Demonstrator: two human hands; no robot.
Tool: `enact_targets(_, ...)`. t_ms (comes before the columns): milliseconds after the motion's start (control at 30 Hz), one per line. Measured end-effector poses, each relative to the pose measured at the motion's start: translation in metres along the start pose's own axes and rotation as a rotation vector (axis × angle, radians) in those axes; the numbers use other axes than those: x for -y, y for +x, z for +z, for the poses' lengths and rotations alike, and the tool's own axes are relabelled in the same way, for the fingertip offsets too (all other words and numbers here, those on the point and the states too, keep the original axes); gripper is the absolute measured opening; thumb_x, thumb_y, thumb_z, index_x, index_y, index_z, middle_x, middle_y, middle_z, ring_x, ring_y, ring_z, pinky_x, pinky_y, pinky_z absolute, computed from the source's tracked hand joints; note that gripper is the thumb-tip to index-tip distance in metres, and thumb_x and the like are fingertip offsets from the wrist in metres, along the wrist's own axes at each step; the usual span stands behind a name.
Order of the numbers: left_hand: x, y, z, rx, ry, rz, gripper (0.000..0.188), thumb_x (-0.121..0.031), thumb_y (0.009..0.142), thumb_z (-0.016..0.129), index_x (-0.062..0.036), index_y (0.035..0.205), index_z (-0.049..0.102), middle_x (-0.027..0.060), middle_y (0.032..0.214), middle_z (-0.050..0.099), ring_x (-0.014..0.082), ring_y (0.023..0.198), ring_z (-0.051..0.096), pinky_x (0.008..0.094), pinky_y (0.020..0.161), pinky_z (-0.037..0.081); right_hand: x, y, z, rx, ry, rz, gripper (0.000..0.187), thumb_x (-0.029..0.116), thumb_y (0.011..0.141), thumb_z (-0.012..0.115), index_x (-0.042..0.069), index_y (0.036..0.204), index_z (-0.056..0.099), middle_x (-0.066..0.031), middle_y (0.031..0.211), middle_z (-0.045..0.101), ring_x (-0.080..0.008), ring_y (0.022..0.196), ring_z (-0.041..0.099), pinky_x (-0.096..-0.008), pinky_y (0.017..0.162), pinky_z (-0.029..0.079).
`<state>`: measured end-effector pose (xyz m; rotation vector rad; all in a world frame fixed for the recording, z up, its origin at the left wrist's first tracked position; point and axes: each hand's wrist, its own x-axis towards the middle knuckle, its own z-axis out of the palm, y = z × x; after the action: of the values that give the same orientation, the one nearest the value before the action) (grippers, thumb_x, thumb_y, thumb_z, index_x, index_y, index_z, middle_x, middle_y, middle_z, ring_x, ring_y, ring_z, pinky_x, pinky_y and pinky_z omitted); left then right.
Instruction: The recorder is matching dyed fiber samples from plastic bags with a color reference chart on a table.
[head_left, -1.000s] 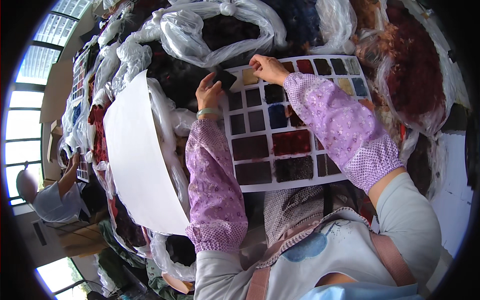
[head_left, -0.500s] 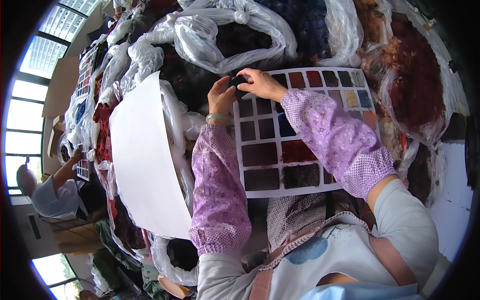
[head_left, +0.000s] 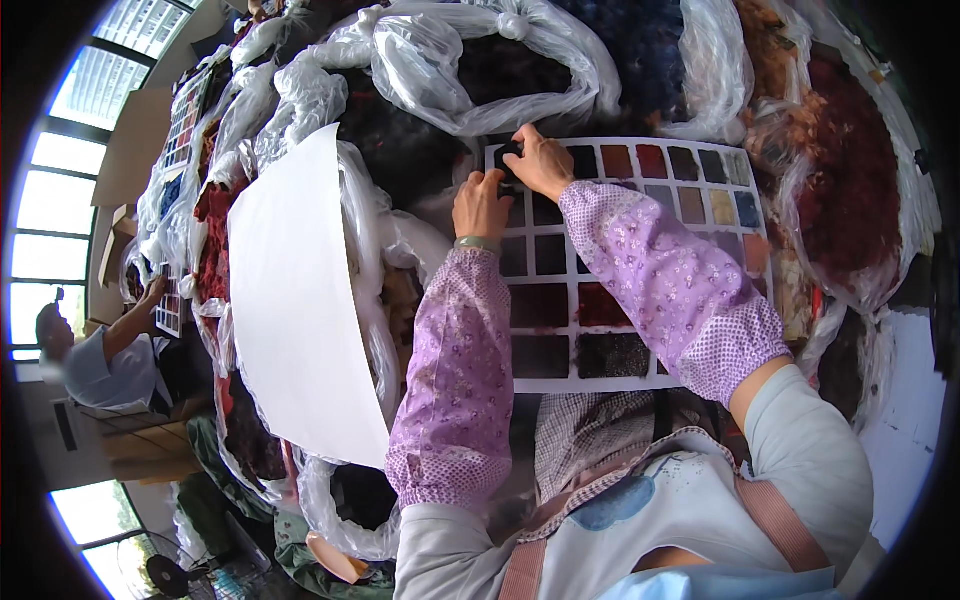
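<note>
A white card point(head_left: 540, 386) with rows of coloured fibre squares lies in front of me. Both hands meet at its far left corner, around a dark tuft of fibre point(head_left: 510, 153). My right hand point(head_left: 543, 163) comes over from the right with its fingertips closed on this tuft, against the corner square. Close beside it, my left hand point(head_left: 482, 208) has its fingers bent together at the near edge of the same square; what lies under the fingertips is hidden. Dark, red, tan and blue squares point(head_left: 748, 209) fill other cells of the card.
A blank white sheet point(head_left: 300, 310) stands tilted to my left. Clear plastic bags point(head_left: 400, 75) of dark fibre lie beyond the card, with a bag of dark red fibre point(head_left: 845, 180) at the right. Another person point(head_left: 110, 365) works at the far left beside another swatch card point(head_left: 168, 305).
My hands have come down from above the card's far edge to its corner square with the dark tuft. The view has shifted slightly, moving the card a little right in the picture.
</note>
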<state>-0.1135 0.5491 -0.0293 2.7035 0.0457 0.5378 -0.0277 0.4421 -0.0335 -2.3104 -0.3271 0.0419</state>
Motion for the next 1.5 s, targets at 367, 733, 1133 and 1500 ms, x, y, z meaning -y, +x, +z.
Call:
enact_targets(367, 0.007, -0.014, -0.061, -0.085, 0.358, -0.163, 0.024, -0.006, 0.072, 0.051, -0.0134, 0.093, 0.058, 0.0090, 0.102, 0.053, 0.0267, 0.091, 0.053, 0.0367, 0.070, 0.047, -0.016, 0.012, -0.005, 0.114, 0.126, 0.020, 0.031, 0.030, 0.065, 0.067, 0.007, 0.084, 0.059, -0.0103, 0.089, 0.062, -0.0267, 0.083, 0.060, -0.0372, 0.071, 0.047)
enact_targets(733, 0.001, -0.001, 0.004, 0.144, 0.055, -0.052, 0.040, -0.019, 0.072, 0.059, -0.0197, 0.112, 0.055, 0.0055, 0.114, 0.054, 0.0282, 0.092, 0.056, 0.0371, 0.075, 0.047, -0.038, 0.016, -0.022, 0.207, 0.050, -0.467, 0.026, 0.018, 0.068, 0.066, 0.004, 0.089, 0.062, -0.0102, 0.082, 0.058, -0.0218, 0.075, 0.059, -0.0307, 0.069, 0.047)
enact_targets(1133, -0.009, -0.007, 0.006, 0.132, 0.160, 0.017, 0.040, -0.026, 0.076, 0.056, -0.0136, 0.114, 0.050, 0.0115, 0.116, 0.051, 0.0269, 0.079, 0.059, 0.0363, 0.066, 0.049, -0.042, 0.029, -0.025, 0.347, 0.101, -0.336, 0.037, 0.025, 0.060, 0.070, 0.007, 0.090, 0.056, -0.0063, 0.077, 0.059, -0.0196, 0.074, 0.059, -0.0305, 0.068, 0.047)
enact_targets(1500, -0.002, 0.027, 0.009, 0.179, -0.120, -0.399, 0.050, -0.034, 0.065, 0.066, -0.0165, 0.110, 0.056, 0.0167, 0.104, 0.056, 0.0325, 0.098, 0.053, 0.0403, 0.080, 0.043, -0.006, 0.041, -0.013, 0.367, -0.238, -0.082, 0.043, 0.032, 0.059, 0.069, 0.007, 0.091, 0.059, -0.0118, 0.089, 0.062, -0.0275, 0.088, 0.058, -0.0364, 0.077, 0.045)
